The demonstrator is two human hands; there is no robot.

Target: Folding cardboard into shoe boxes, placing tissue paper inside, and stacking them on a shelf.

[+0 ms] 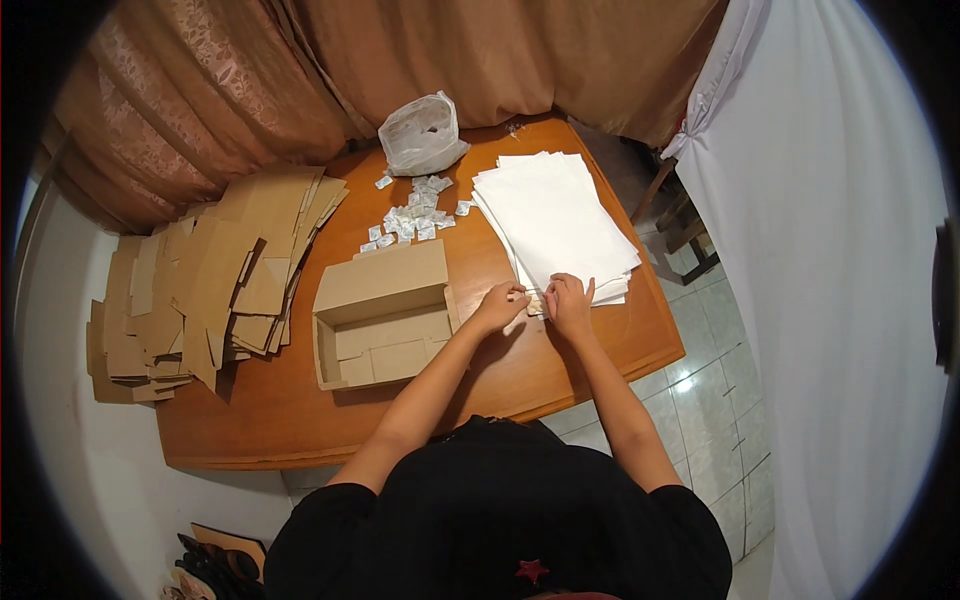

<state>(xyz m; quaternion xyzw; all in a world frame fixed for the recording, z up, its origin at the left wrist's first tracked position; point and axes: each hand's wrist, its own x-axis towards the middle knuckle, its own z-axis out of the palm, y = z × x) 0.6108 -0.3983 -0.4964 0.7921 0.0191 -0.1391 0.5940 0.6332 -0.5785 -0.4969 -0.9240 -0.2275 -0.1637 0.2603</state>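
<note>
A stack of white paper sheets point(548, 215) lies on the right side of the table, its edges uneven. At the stack's near edge, my left hand point(500, 307) has its fingers curled inward and pinched. Beside it, my right hand point(570, 305) bends its fingers over the edge of the paper, fingertips drawn together. A small pale beige piece point(536, 302) shows between the two hands, too small to name. To the left of my left hand stands an open brown cardboard box point(385, 268), its lid raised at the back and its inside showing bare cardboard.
Flattened cardboard pieces point(230, 255) are piled on the left of the wooden table point(270, 425). Several small white packets point(412, 220) lie scattered behind the box, near a translucent plastic bag point(420, 140). Brown curtains point(450, 55) hang behind; a white cloth point(840, 250) hangs at right.
</note>
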